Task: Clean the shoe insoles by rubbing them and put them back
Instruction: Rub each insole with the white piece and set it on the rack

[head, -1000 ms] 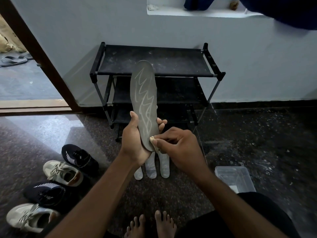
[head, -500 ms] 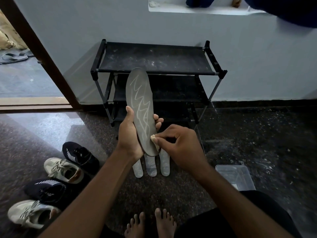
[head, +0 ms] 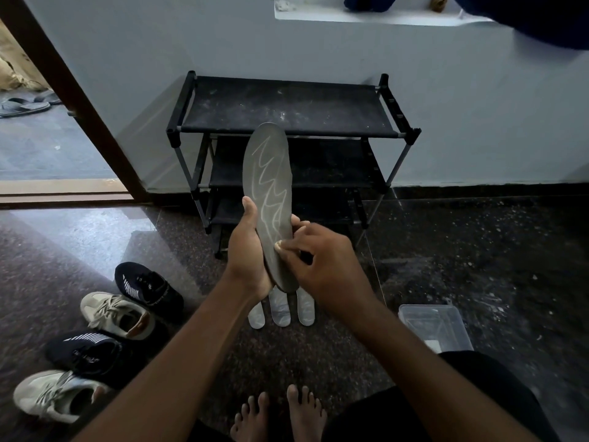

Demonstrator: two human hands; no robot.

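Dim room, daylight from doorway (head: 47, 148) at left, glare on polished floor (head: 79, 231), wide-angle bending at edges

shoes (head: 121, 317) left of insoles (head: 280, 309), rack (head: 287, 122) behind

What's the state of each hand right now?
Left hand: closed, gripping the dark insole by its lower half.
Right hand: closed, thumb and curled fingers pinching the same insole near its heel.

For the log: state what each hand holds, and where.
The left hand grips the insole round its lower half, near the heel. The right hand pinches its edge there, thumb on the face.
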